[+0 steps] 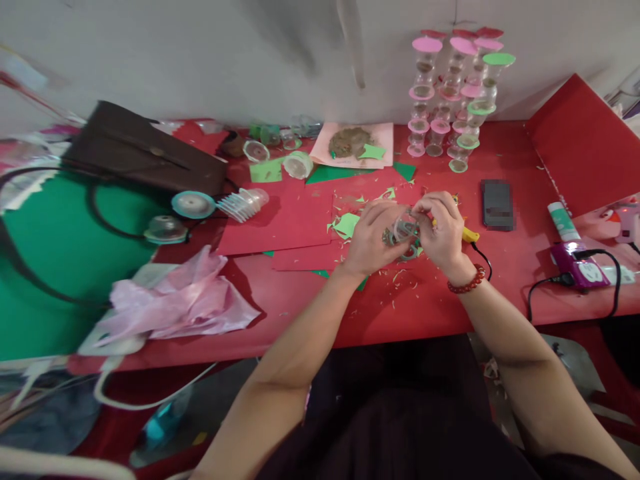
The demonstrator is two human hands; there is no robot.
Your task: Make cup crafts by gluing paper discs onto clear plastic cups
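Both grips: left hand point(371, 235) curled around a small clear plastic cup point(404, 230); right hand point(441, 227) pinching at its edge.
Cup's place: between the hands, over the red table point(400, 317).
Near left hand: bright-green paper scrap point(347, 225) on red paper sheets point(285, 223).
Beside right hand: yellow object point(470, 235) with black cord point(487, 258); farther right, dark rectangular phone point(497, 204).

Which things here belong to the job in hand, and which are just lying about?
Seems part of the job:
clear plastic cup, held by the left hand, right hand at it
nested cups
cup towers
green paper scraps

Seems just lying about:
dark bag
pink plastic bag
phone
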